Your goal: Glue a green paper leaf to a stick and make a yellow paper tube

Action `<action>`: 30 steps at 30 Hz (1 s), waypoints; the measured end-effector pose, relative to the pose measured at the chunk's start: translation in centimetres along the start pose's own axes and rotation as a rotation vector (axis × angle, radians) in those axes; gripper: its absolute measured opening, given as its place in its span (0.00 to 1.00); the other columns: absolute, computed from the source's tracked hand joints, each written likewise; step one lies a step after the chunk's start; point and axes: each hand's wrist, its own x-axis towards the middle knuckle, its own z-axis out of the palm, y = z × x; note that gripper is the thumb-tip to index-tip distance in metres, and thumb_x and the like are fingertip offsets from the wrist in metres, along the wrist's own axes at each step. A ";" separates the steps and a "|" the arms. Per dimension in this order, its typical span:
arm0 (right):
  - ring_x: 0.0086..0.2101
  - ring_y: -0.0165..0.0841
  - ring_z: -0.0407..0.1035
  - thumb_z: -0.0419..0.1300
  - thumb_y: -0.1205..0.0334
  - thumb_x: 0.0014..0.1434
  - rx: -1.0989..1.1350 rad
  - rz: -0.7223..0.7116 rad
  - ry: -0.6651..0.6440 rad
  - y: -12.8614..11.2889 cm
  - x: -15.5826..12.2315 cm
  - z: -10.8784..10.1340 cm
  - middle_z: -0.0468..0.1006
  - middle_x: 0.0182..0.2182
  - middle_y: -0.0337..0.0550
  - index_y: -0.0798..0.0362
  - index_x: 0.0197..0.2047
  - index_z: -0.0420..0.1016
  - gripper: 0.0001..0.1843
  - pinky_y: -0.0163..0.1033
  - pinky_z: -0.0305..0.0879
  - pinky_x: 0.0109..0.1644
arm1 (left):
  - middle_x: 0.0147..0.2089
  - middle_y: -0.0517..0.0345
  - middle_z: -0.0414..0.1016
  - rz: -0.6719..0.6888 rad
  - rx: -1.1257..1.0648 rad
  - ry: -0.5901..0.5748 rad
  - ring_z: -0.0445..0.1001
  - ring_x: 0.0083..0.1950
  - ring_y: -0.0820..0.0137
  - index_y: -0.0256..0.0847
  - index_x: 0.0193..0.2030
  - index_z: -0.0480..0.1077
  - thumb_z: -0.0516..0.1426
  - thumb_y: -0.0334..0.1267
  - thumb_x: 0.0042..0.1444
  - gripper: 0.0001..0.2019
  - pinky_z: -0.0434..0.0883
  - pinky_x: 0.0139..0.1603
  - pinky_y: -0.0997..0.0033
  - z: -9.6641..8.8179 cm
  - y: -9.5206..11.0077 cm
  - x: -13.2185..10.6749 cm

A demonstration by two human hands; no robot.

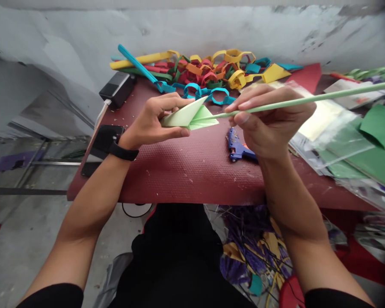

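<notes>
My left hand [158, 117] grips a folded piece of pale green paper [192, 115] between thumb and fingers, above the dark red table [179, 167]. A long, thin pale green stick [333, 97] reaches in from the right edge, and its tip enters the folds of the paper. My right hand [269, 115] pinches this stick near that end, thumb below and fingers above. How far the tip goes in is hidden by the folds. Below my right hand a blue glue gun [239, 147] lies on the table, partly covered by the wrist.
Colourful paper chains [208, 72] lie along the wall. A black box with a cable [117, 90] and a phone [105, 141] are at the left edge. Green sheets [375, 149] and plastic bags [349, 141] cover the right side. Scraps [250, 252] litter the floor.
</notes>
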 end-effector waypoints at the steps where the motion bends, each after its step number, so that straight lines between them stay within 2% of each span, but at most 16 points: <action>1: 0.33 0.40 0.79 0.77 0.42 0.60 -0.022 -0.020 0.020 0.2 0.0 0.2 0.81 0.31 0.40 0.40 0.35 0.82 0.14 0.51 0.79 0.38 | 0.45 0.51 0.80 0.011 -0.020 0.010 0.75 0.42 0.65 0.47 0.53 0.84 0.75 0.69 0.49 0.34 0.73 0.33 0.68 0.0 -0.1 0.0; 3: 0.32 0.39 0.79 0.77 0.41 0.60 -0.019 -0.086 0.067 0.7 0.1 0.5 0.79 0.28 0.38 0.41 0.35 0.82 0.16 0.50 0.79 0.40 | 0.43 0.53 0.81 0.024 -0.070 0.030 0.76 0.39 0.68 0.47 0.54 0.84 0.74 0.69 0.50 0.33 0.73 0.32 0.71 0.1 -0.4 0.1; 6: 0.30 0.35 0.79 0.78 0.47 0.62 0.044 -0.174 0.075 1.1 0.3 0.9 0.80 0.28 0.36 0.41 0.35 0.84 0.12 0.47 0.78 0.39 | 0.37 0.56 0.80 0.003 -0.132 0.064 0.77 0.34 0.71 0.45 0.51 0.85 0.71 0.69 0.56 0.30 0.73 0.30 0.74 0.4 -0.4 0.2; 8: 0.31 0.34 0.79 0.79 0.49 0.62 0.061 -0.188 0.054 1.3 0.3 1.0 0.81 0.29 0.36 0.41 0.36 0.85 0.09 0.46 0.78 0.39 | 0.33 0.58 0.78 -0.009 -0.148 0.091 0.77 0.30 0.72 0.44 0.49 0.85 0.69 0.71 0.59 0.30 0.74 0.28 0.74 0.6 -0.3 0.2; 13: 0.33 0.36 0.80 0.79 0.48 0.61 0.051 -0.137 0.032 1.3 0.0 0.7 0.80 0.29 0.35 0.41 0.36 0.85 0.11 0.48 0.79 0.42 | 0.30 0.60 0.76 0.011 -0.094 0.098 0.77 0.25 0.75 0.44 0.48 0.83 0.61 0.75 0.63 0.33 0.73 0.24 0.78 1.2 -0.2 0.4; 22: 0.34 0.35 0.81 0.79 0.54 0.63 0.075 -0.131 0.015 0.7 -0.1 0.8 0.84 0.32 0.35 0.38 0.40 0.89 0.04 0.47 0.78 0.43 | 0.30 0.60 0.79 -0.037 -0.083 0.065 0.78 0.26 0.74 0.43 0.41 0.81 0.71 0.68 0.58 0.27 0.76 0.25 0.78 1.4 0.8 0.6; 25: 0.35 0.36 0.81 0.79 0.50 0.62 0.059 -0.055 0.002 0.6 -0.3 0.6 0.84 0.32 0.36 0.38 0.39 0.88 0.07 0.48 0.79 0.44 | 0.31 0.60 0.80 -0.030 -0.084 0.043 0.78 0.25 0.74 0.43 0.40 0.81 0.70 0.66 0.61 0.25 0.77 0.25 0.77 1.4 1.0 0.5; 30: 0.35 0.39 0.81 0.79 0.39 0.59 -0.005 0.070 0.012 0.6 -0.6 0.5 0.83 0.31 0.38 0.41 0.35 0.86 0.17 0.52 0.81 0.46 | 0.29 0.60 0.79 -0.033 -0.064 0.015 0.81 0.25 0.72 0.42 0.37 0.79 0.67 0.64 0.66 0.24 0.75 0.24 0.77 1.3 1.1 0.3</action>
